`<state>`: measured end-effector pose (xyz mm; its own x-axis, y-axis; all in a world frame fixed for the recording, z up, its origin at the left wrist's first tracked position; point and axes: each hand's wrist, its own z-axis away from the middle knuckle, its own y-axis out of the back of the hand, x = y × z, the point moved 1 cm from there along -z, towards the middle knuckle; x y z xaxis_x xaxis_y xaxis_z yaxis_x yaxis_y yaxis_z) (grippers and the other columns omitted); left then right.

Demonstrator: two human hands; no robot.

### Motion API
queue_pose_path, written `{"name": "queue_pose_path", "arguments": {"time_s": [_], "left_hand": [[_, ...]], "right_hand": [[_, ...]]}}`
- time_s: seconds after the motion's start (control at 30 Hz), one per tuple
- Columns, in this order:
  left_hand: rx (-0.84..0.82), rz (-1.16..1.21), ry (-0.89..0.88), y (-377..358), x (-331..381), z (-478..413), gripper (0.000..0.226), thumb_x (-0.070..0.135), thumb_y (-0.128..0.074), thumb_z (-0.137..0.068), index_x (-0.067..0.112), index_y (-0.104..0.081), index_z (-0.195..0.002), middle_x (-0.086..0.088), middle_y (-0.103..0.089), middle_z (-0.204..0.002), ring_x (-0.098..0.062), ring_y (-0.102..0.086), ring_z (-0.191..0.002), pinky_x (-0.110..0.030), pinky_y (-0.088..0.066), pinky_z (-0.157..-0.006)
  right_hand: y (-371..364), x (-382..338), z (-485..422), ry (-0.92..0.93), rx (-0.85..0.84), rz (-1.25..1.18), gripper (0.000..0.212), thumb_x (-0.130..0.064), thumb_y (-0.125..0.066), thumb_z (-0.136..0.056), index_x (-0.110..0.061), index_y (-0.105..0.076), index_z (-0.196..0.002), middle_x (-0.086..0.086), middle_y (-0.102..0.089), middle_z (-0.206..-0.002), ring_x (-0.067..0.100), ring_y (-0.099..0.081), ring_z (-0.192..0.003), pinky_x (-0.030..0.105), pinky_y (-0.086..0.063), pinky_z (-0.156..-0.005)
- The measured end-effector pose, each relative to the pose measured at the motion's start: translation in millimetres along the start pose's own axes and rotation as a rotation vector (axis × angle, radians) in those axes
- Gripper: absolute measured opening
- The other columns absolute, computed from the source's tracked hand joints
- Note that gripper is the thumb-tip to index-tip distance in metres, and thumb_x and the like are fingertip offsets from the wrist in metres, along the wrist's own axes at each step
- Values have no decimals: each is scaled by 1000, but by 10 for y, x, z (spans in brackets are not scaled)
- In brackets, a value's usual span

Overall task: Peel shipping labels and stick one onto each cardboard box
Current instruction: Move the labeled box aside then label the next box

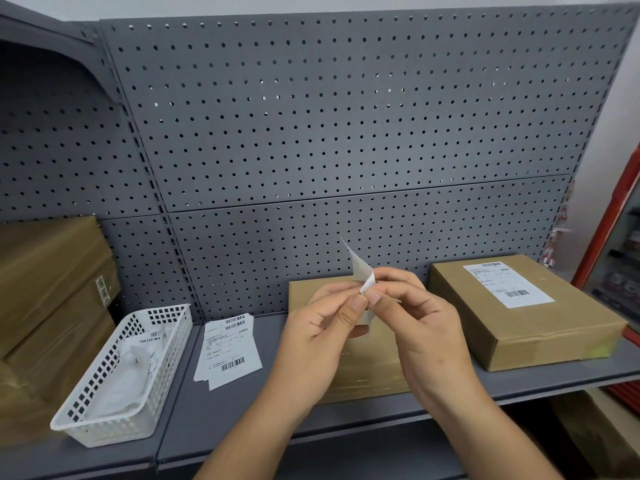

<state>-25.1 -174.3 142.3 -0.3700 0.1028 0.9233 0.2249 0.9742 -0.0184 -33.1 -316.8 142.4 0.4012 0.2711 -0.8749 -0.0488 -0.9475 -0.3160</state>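
Note:
My left hand (323,327) and my right hand (412,317) meet above a plain cardboard box (360,368) in the middle of the shelf. Both pinch a small white label (360,268) between thumb and fingers; its upper corner curls up and away. To the right lies a second cardboard box (540,327) with a white shipping label (507,284) stuck flat on its top. A loose stack of printed shipping labels (230,351) lies on the shelf left of my hands.
A white plastic basket (104,410) holding paper scraps stands on the left of the grey shelf (221,410). Stacked brown cartons (52,292) fill the far left. A grey pegboard wall (329,133) rises behind. A red frame (609,233) stands at the right edge.

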Motion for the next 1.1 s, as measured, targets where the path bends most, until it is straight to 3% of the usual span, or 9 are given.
{"name": "queue_pose_path", "arguments": {"time_s": [0.13, 0.3, 0.5, 0.77, 0.97, 1.1], "left_hand": [[-15, 31, 22, -8, 1, 10, 28, 21, -56, -103, 12, -78, -118, 3, -68, -128, -17, -67, -119, -31, -61, -89], [-19, 29, 15, -6, 2, 16, 29, 23, -55, -103, 13, -79, -116, 5, -69, -126, -16, -67, -119, -32, -62, -89], [3, 15, 9, -8, -15, 10, 28, 20, -55, -104, 11, -79, -116, 2, -70, -126, -16, -67, -121, -33, -61, -90], [97, 102, 29, -37, -6, 47, 15, 13, -65, -99, 5, -71, -110, -7, -80, -106, -21, -76, -103, -35, -64, -86], [110, 80, 1, -63, -16, 47, 9, 8, -64, -100, -1, -64, -101, -19, -76, -100, -39, -71, -102, -42, -63, -89], [114, 41, 6, -57, -53, 11, 9, 7, -61, -103, -2, -63, -101, -20, -75, -101, -40, -72, -103, -49, -61, -91]], "right_hand": [[9, 0, 8, -17, 13, -2, 8, -12, -76, -82, -12, -83, -79, 1, -73, -114, 14, -69, -107, 23, -53, -88], [4, 3, 18, -44, 26, -51, 8, -16, -76, -79, -12, -83, -77, -3, -74, -109, 14, -68, -114, 28, -47, -95], [-14, 10, 32, -33, 34, -80, 9, -17, -75, -78, -11, -81, -74, -3, -74, -104, 9, -68, -113, 22, -52, -89], [-50, -1, 59, 7, 60, -50, 10, -22, -76, -76, -15, -82, -73, -5, -76, -99, 7, -70, -106, 17, -52, -87], [-52, -10, 76, 65, 83, 60, 21, -2, -75, -87, -17, -83, -75, -3, -76, -103, 8, -71, -104, 16, -53, -82], [-59, -10, 92, 89, 79, 94, 21, 1, -74, -89, -14, -82, -77, -1, -75, -104, 7, -70, -104, 15, -53, -80]]}}
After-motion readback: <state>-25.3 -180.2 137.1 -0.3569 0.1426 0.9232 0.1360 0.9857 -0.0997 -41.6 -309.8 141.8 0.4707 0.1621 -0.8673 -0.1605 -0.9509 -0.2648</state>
